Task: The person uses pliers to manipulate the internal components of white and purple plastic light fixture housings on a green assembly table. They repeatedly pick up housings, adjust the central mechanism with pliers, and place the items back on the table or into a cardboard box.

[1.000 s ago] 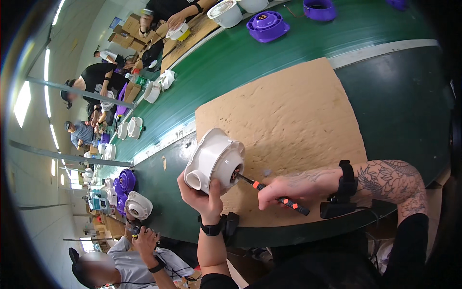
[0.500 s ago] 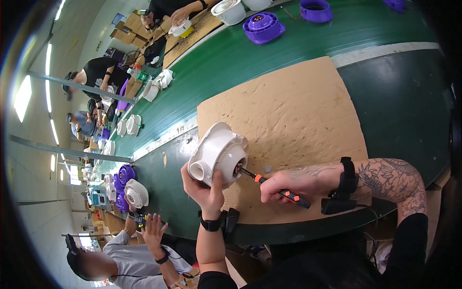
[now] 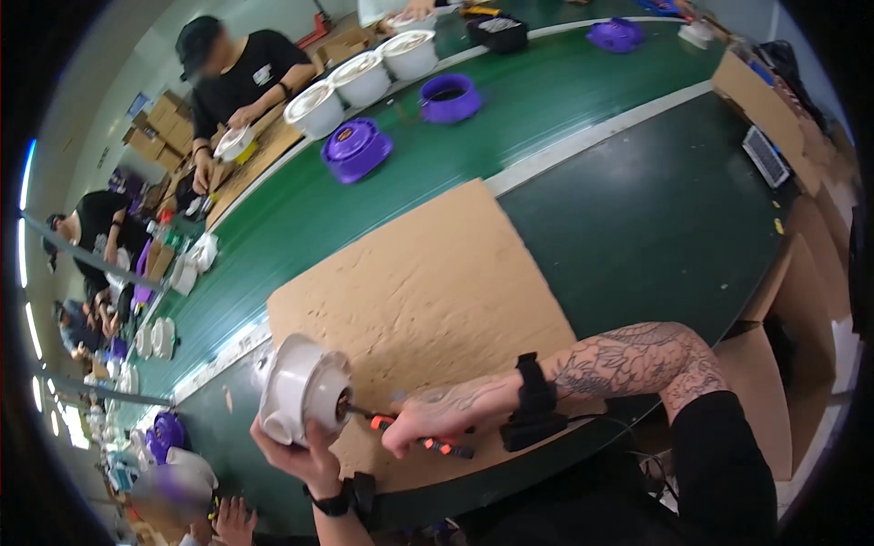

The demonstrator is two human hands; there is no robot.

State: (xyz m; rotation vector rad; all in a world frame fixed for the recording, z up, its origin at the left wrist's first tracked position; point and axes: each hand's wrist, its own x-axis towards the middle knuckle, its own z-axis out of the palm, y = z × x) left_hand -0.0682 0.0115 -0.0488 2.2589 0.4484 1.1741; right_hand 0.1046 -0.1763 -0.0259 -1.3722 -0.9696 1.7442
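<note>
My left hand (image 3: 305, 452) cups a round white plastic housing (image 3: 299, 387) from below, its fingers wrapped round the side. The housing is tilted, with its round opening facing right. Inside that opening sits a dark part with coppery bits, too small to make out. Closed round the handle of a black-and-orange screwdriver (image 3: 439, 447), my right hand (image 3: 410, 426) points the thin shaft leftward into the opening. The tip is hidden inside the housing. Under both hands lies a worn cardboard sheet (image 3: 428, 273) on the dark green table.
A green conveyor belt (image 3: 264, 218) runs behind the cardboard. Purple housings (image 3: 357, 150) and a purple ring (image 3: 450, 98) stand on it, with several white housings (image 3: 360, 78) along its far side. Co-workers (image 3: 250, 77) work opposite and at left. Cardboard boxes (image 3: 751, 391) stand at right.
The view has swung to the right, so the scene sits further left and lower. The housing and screwdriver stay in my hands, with the shaft still in the opening.
</note>
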